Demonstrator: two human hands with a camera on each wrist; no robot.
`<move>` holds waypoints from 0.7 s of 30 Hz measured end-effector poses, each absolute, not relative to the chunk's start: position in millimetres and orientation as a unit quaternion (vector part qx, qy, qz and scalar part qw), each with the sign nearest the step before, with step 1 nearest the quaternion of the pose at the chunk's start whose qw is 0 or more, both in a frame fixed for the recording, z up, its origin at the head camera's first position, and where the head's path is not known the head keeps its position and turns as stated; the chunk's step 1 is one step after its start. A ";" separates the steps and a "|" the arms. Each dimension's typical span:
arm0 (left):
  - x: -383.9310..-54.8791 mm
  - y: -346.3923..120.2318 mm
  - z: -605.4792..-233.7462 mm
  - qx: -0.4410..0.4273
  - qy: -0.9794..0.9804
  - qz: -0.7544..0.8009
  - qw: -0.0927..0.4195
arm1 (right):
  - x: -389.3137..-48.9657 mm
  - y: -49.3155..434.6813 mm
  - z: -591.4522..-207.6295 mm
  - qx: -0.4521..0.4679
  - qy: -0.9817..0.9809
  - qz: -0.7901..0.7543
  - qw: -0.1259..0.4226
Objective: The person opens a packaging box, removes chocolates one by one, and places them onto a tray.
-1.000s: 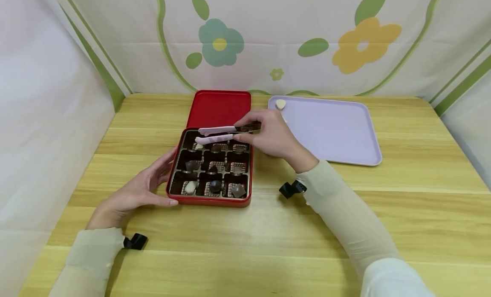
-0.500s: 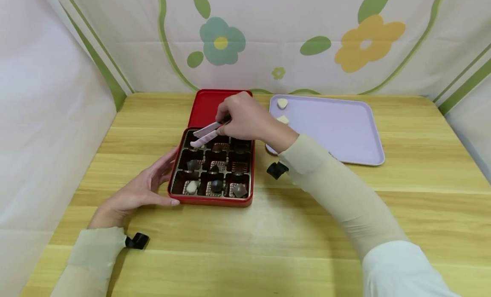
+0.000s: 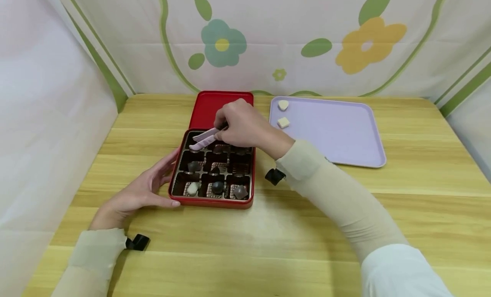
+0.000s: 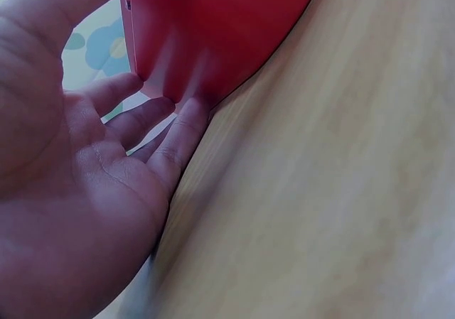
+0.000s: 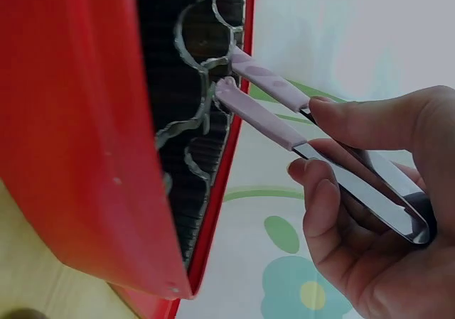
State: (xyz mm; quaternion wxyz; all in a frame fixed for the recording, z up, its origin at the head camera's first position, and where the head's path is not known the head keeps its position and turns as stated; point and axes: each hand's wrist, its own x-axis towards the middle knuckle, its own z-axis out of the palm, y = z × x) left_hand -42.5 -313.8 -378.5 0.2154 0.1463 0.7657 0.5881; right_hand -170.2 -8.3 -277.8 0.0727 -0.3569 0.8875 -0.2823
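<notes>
A red tin [image 3: 215, 203] with a brown divided insert sits left of middle in the head view, chocolates in its compartments. At the front lie a white chocolate [image 3: 192, 188], a dark ball chocolate [image 3: 217, 187] and a star-shaped chocolate [image 3: 240, 191]. My left hand [image 3: 143, 188] spans the tin's left front corner; its extended fingertips touch the red side wall in the left wrist view. Between thumb and fingers my right hand [image 3: 243, 124] holds small metal tongs [image 5: 263, 113] with pale pink tips. Those tips, spread apart, reach into the back left compartment, whose contents they partly hide.
Behind the tin lies its red lid [image 3: 201, 107]. To the right is a lilac tray [image 3: 333, 131] with a rounded white chocolate [image 3: 283, 105] and a square white chocolate [image 3: 283, 122] at its left side. A patterned cloth [image 3: 276, 41] hangs behind the wooden table [image 3: 238, 254].
My right hand has moved left over the back of the tin, turning the tongs so their tips dip into the back left compartment. The left hand stays at the tin.
</notes>
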 end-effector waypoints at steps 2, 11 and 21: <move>-42.1 -313.7 -378.1 0.147 0.765 0.589 0.216 | -169.6 -6.3 -279.9 -0.352 0.888 -0.288 0.066; -40.5 -313.5 -375.8 0.142 0.765 0.590 0.217 | -163.2 17.7 -282.9 -0.306 0.875 -0.370 0.066; -38.8 -313.9 -373.5 0.140 0.768 0.587 0.217 | -151.0 57.6 -288.2 -0.238 0.846 -0.477 0.003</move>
